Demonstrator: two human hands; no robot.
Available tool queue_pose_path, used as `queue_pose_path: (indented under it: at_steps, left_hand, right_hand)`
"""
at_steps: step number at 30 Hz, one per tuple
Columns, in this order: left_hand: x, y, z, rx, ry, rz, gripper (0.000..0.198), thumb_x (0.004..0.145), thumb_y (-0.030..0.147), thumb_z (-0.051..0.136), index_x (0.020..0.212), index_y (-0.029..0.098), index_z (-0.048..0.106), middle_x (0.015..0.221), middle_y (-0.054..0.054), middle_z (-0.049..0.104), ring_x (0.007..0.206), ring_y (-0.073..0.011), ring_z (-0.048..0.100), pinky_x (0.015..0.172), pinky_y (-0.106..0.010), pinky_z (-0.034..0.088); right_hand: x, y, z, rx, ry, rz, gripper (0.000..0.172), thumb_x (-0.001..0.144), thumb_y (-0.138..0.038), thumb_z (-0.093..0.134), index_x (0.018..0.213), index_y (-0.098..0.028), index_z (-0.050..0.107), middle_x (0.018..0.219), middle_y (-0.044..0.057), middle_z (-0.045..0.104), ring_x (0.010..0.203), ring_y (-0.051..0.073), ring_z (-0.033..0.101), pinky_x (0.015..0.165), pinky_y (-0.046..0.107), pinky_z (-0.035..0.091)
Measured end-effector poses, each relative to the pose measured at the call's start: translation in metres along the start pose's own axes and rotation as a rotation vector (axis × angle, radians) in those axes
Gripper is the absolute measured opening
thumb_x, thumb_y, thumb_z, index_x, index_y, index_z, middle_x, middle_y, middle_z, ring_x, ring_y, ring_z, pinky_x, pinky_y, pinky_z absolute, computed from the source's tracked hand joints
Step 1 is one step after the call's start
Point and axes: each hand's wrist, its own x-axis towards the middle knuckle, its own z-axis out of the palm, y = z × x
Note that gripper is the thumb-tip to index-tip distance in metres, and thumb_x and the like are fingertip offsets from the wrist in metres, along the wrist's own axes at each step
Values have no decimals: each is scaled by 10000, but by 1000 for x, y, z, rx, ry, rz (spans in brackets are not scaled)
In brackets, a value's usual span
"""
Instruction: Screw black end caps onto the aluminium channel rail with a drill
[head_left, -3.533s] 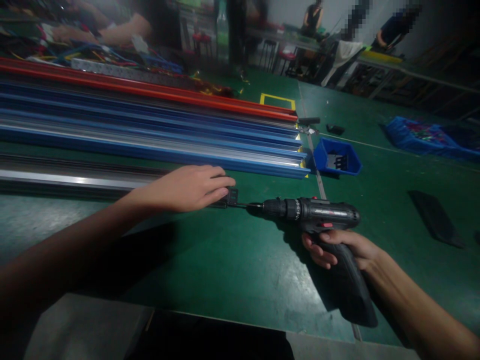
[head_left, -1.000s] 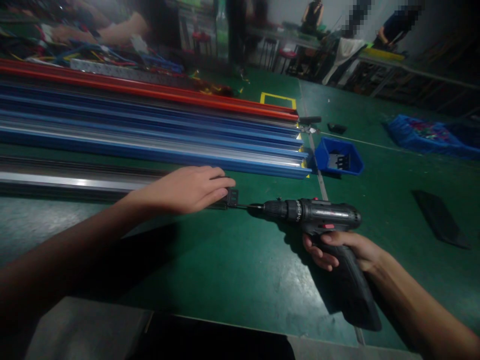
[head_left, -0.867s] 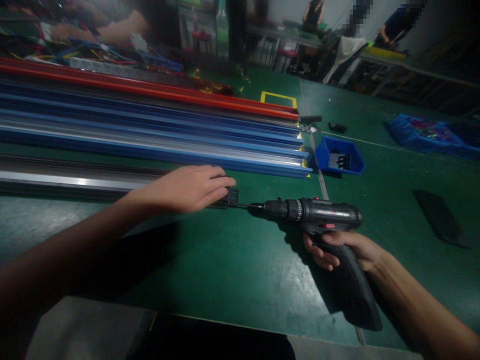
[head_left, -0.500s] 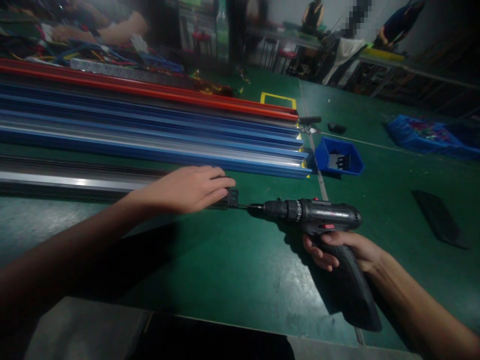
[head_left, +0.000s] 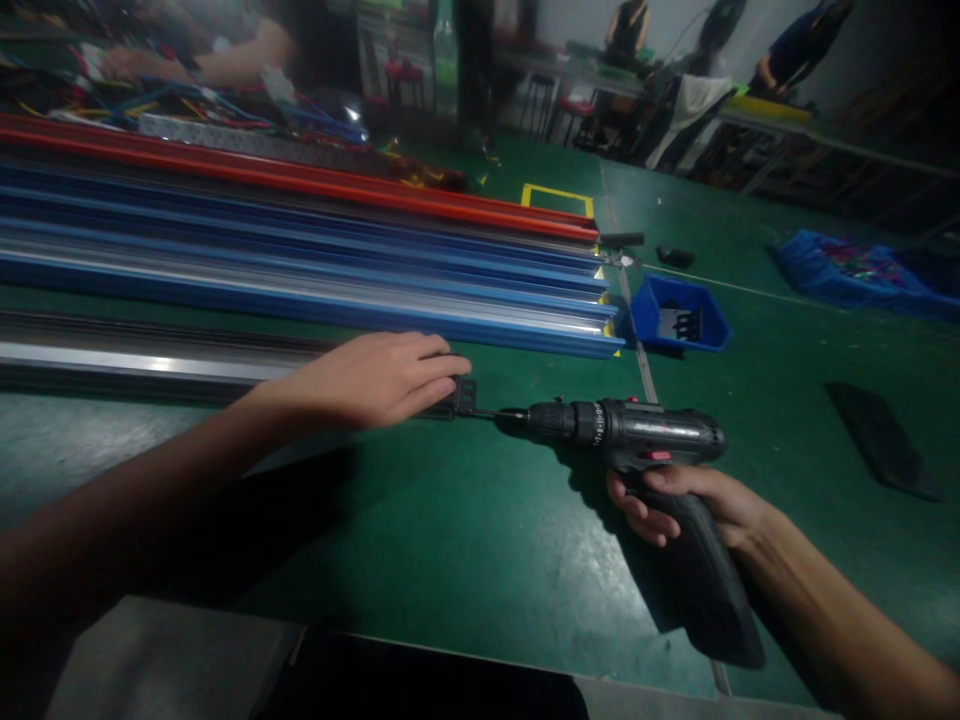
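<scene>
My right hand (head_left: pixel 679 505) is wrapped round the handle of a black cordless drill (head_left: pixel 656 432) with a small red switch. The drill points left, and its long thin bit meets a black end piece (head_left: pixel 466 394) on a dark and silver metal profile (head_left: pixel 150 362). Over the right end of that profile lies my left hand (head_left: pixel 386 378), gripping it from above with the fingers bent over the far side. The fingertips are partly hidden. Where exactly the bit's tip sits cannot be made out.
Several blue profiles (head_left: pixel 450 300) and a red profile (head_left: pixel 375 193) lie behind on the green table (head_left: pixel 480 540). A blue bin (head_left: pixel 679 312) holds small dark parts. Rightward are a flat black object (head_left: pixel 881 440) and another blue container (head_left: pixel 840 268). Other people are at the back.
Both hands, the drill and the profile stay almost where they were. In the background, a person at the back right has shifted slightly.
</scene>
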Motion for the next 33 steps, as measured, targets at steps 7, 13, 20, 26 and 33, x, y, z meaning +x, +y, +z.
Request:
queue_pose_path:
  at_steps: [7,13,20,26,33]
  left_hand:
    - [-1,0,-1,-2,-1,-8,525,1125,467,249,1512,309,567,1392,-81,644,1178,-249,634,995,-365,462]
    - [-1,-2,0,-20,-8,-11,523,1125,471,255,1510,313,572,1400,-77,648,1214,-249,623,1011,-366,457]
    - [-1,-1,-1,-7,0,-14,535,1121,491,255,1507,316,581,1373,-77,653,1184,-251,629,996,-361,458]
    - [0,0,-1,-11,1,-13,542,1123,498,243,1499,306,583,1366,-84,651,1168,-250,637,972,-362,467]
    - [-1,-1,-2,-9,5,-5,536,1124,486,244,1503,307,578,1375,-85,651,1175,-251,639,979,-366,471]
  right_hand:
    - [1,2,-1,3,-18,-20,297,903,-313,812,1058,-60,805,812,71,666,549,80,545,595,212,558]
    - [0,1,3,-25,13,-21,272,901,-323,815,1023,-81,821,795,68,671,537,94,530,594,234,566]
    - [3,4,-4,-1,-63,-52,293,924,-311,799,1055,-48,798,807,66,661,552,73,545,607,206,567]
    - [3,4,-5,-1,-72,-49,279,950,-293,774,1061,-38,777,816,63,650,567,72,558,625,208,567]
    - [3,4,-5,-3,-66,-48,282,945,-296,778,1047,-32,786,803,61,648,553,68,551,615,209,558]
